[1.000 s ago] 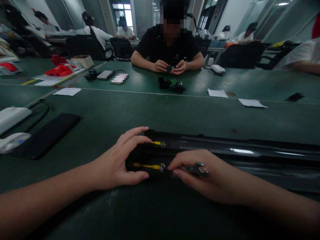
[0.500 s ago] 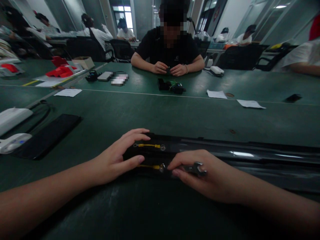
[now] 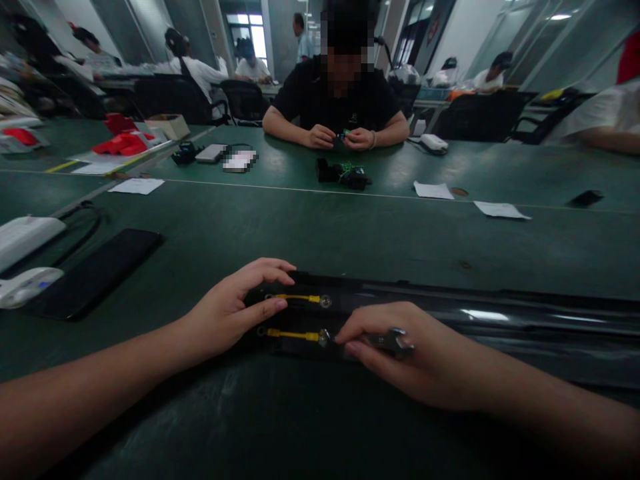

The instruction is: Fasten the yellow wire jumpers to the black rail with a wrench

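Note:
A long, glossy black part (image 3: 440, 300) lies across the table in front of me. Two short yellow wires with ring terminals are fastened by bolts near its left end: a far wire (image 3: 303, 298) and a near wire (image 3: 295, 335). My right hand (image 3: 415, 353) grips a small open-end wrench (image 3: 390, 341), its free jaw pointing right and its other end at the near bolt (image 3: 324, 337). At the part's left end, my left hand (image 3: 233, 310) has its thumb and fingers apart, with the thumb close to the far wire.
Left of me lie a black slab (image 3: 100, 273) and white devices (image 3: 30, 240) with a cable. Across the green table (image 3: 250, 220), a co-worker (image 3: 345, 100) handles a small part behind a black device with green wires (image 3: 350, 173). Paper slips (image 3: 435, 190) lie beyond.
My left hand has shifted slightly left and up, uncovering the near wire's ring end. The right hand and wrench have barely moved. A standing person has appeared in the background.

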Demonstrator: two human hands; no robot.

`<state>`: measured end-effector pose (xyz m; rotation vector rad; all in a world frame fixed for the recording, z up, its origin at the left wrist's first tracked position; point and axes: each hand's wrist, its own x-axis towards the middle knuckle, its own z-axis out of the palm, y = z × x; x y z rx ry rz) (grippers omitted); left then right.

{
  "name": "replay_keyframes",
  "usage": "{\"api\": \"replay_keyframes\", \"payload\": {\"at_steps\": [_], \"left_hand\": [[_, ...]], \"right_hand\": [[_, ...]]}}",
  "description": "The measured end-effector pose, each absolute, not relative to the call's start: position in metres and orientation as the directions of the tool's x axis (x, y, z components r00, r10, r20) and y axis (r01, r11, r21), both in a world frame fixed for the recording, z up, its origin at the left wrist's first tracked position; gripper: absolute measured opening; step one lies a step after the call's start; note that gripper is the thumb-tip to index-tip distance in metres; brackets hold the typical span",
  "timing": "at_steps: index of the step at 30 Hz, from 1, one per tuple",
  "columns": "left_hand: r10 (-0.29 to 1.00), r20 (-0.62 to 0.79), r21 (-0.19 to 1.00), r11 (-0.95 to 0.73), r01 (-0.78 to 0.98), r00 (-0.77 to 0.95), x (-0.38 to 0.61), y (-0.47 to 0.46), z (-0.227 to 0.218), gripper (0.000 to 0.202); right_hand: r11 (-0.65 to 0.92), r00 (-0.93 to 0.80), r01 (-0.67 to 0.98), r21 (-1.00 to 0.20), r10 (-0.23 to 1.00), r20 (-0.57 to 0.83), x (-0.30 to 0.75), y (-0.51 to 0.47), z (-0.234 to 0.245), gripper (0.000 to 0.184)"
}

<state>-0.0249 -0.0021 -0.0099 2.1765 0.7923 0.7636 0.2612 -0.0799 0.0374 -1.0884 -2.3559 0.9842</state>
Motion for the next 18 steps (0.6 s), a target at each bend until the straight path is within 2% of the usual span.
{"api": "replay_keyframes", "payload": {"at_steps": [6,14,18], "left_hand": [[0.709,0.279,0.679,-0.623,0.388,0.648,-0.0218,-0.0023,-0.0042,0.027],[0.695,0.278,0.715,-0.611,0.34,0.663,-0.0259,-0.0025,-0.011,0.017],[0.685,0.285,0.703,-0.624,0.34,0.67,-0.0257,-0.0033,-0.01,0.015]], "right_hand": [[0.446,-0.625,0.519,-0.729,0.78,0.032,0.261,-0.0805,0.0379,0.013],[0.419,-0.615,0.55,-0.722,0.789,-0.01,0.2609,-0.079,0.0383,0.015],[0.457,-0.643,0.507,-0.731,0.765,0.032,0.2615,-0.0775,0.0366,0.015]]}}
